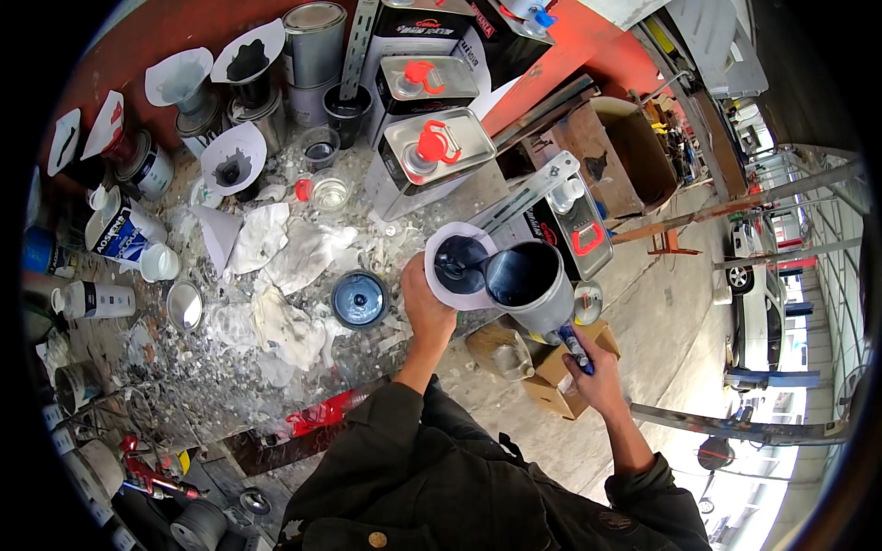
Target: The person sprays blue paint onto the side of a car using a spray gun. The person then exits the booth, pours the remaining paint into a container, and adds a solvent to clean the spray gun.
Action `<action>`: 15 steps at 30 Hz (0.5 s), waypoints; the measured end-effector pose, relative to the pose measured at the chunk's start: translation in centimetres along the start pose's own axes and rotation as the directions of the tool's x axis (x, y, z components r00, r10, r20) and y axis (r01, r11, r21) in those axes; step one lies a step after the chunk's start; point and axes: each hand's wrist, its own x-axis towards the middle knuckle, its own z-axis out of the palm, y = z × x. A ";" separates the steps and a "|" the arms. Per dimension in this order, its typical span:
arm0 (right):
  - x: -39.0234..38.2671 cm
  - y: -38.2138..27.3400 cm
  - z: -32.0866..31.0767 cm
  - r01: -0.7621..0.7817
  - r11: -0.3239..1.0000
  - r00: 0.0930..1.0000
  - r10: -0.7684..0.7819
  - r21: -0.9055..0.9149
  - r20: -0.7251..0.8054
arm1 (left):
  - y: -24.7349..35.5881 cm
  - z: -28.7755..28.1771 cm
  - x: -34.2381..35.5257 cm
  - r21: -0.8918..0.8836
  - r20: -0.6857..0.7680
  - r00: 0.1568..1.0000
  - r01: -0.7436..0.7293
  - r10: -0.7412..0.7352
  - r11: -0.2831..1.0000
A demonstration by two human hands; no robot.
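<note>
My left hand (429, 310) is closed around the side of a white paper paint strainer (450, 296); anything beneath the cone is hidden. Dark blue paint lies inside the strainer. Tilted over its right edge is a grey paint cup (548, 306) with dark paint inside, and a dark stream joins the two. Below that cup, my right hand (597, 369) grips a blue handle (576, 347). A perforated metal ruler (528, 197) lies just behind the strainer and cup. Left of my left hand, a round blue-stained lid or shallow container (360, 299) rests on the bench.
Metal cans with red caps (432, 151) stand behind my hands. Used paper strainers (248, 57) sit in containers at the back left. Crumpled white rags (280, 321) lie on the paint-spattered bench (230, 395). A cardboard box (560, 381) is on the floor below the cup.
</note>
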 end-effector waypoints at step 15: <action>0.0 -1.0 -0.6 -0.029 0.999 0.999 0.030 -0.022 0.042 | -0.1 -0.1 0.0 0.012 -0.015 1.000 -0.010 0.010 1.000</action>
